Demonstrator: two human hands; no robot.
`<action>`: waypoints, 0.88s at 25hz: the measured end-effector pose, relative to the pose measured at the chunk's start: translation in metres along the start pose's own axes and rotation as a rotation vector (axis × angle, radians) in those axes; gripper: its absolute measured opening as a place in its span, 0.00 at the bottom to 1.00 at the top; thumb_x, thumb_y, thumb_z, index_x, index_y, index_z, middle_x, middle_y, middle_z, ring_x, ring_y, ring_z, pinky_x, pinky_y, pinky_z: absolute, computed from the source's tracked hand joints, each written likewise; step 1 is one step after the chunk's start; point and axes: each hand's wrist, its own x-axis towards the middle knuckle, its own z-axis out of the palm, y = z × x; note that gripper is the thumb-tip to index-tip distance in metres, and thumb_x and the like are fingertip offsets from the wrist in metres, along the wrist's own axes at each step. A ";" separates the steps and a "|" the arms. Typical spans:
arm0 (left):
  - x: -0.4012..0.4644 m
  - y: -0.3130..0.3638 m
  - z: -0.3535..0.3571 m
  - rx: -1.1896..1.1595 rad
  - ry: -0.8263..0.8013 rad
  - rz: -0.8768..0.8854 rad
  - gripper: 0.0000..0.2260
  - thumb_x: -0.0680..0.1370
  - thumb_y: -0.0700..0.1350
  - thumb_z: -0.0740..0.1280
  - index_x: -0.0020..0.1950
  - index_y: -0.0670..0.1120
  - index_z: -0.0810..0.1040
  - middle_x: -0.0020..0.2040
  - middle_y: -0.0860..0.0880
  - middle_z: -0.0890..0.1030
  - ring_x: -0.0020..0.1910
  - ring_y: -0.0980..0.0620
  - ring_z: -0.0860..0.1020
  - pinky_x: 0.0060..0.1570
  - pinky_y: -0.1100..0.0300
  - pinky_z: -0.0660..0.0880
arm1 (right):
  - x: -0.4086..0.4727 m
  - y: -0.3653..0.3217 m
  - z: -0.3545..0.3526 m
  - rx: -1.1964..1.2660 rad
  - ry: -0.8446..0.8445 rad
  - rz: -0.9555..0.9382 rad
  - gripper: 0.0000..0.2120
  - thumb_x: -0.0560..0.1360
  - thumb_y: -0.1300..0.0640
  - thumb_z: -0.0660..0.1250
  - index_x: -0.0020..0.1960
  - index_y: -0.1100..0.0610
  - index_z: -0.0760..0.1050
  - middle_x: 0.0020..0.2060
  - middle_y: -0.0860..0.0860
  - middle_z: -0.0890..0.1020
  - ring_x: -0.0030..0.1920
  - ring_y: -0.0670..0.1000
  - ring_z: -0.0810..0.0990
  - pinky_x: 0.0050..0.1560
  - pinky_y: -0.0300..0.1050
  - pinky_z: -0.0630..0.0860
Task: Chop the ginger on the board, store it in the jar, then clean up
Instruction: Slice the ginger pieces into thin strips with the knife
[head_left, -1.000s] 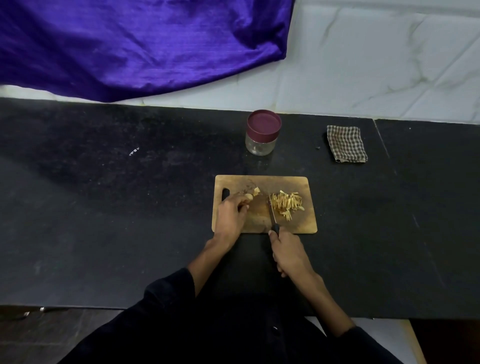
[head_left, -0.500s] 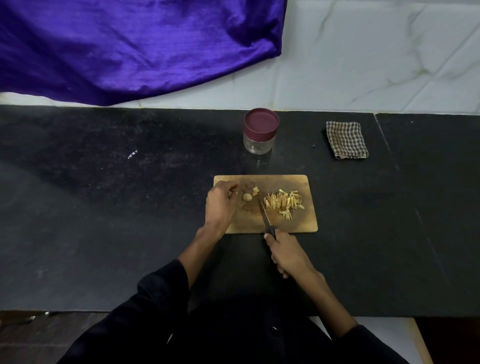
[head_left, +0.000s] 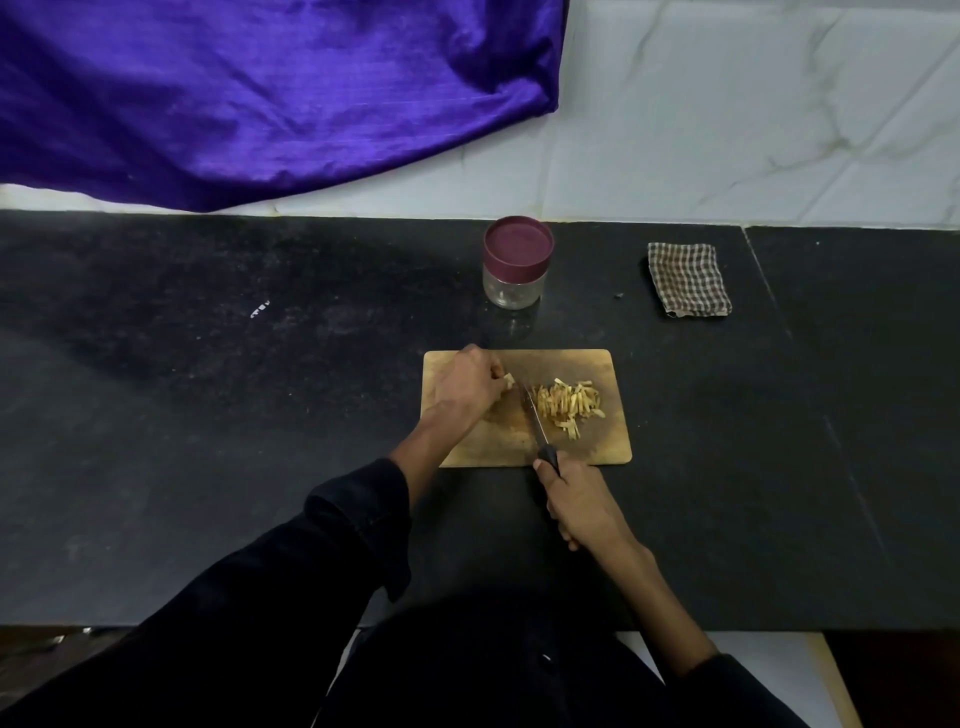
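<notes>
Dim, uneven light overall. The white marble-veined wall (head_left: 753, 104) is the brightest area and the shiny purple draped cloth (head_left: 249, 93) shows soft sheen. The black speckled stone bench (head_left: 208, 415) soaks up light, with a broad dark shadow far left of the left hand (head_left: 467, 389). Slight softness throughout; wide-angle bowing shows at the frame edges. No harsh glare.

On the board (head_left: 524, 447), ginger (head_left: 569, 405) lies right of the knife (head_left: 535, 423); jar (head_left: 516, 264) behind.
</notes>
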 end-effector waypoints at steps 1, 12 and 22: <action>0.001 0.001 0.000 0.013 -0.016 -0.003 0.01 0.75 0.44 0.71 0.44 0.48 0.82 0.43 0.51 0.81 0.39 0.56 0.80 0.39 0.59 0.80 | 0.000 0.000 0.000 -0.005 -0.002 -0.002 0.12 0.84 0.48 0.55 0.55 0.56 0.70 0.42 0.58 0.79 0.27 0.51 0.76 0.22 0.43 0.72; 0.002 0.013 0.001 0.061 -0.071 0.008 0.05 0.77 0.40 0.66 0.49 0.47 0.80 0.40 0.49 0.81 0.38 0.54 0.79 0.32 0.63 0.72 | -0.001 -0.001 0.000 -0.019 0.001 -0.024 0.11 0.84 0.49 0.55 0.53 0.56 0.70 0.40 0.55 0.78 0.26 0.49 0.75 0.21 0.41 0.70; 0.002 0.016 0.005 0.145 -0.030 -0.007 0.05 0.77 0.43 0.67 0.50 0.44 0.81 0.44 0.47 0.82 0.41 0.52 0.80 0.39 0.60 0.77 | -0.002 -0.003 -0.001 -0.033 -0.020 0.001 0.11 0.84 0.48 0.55 0.55 0.55 0.69 0.41 0.55 0.78 0.27 0.49 0.76 0.22 0.40 0.70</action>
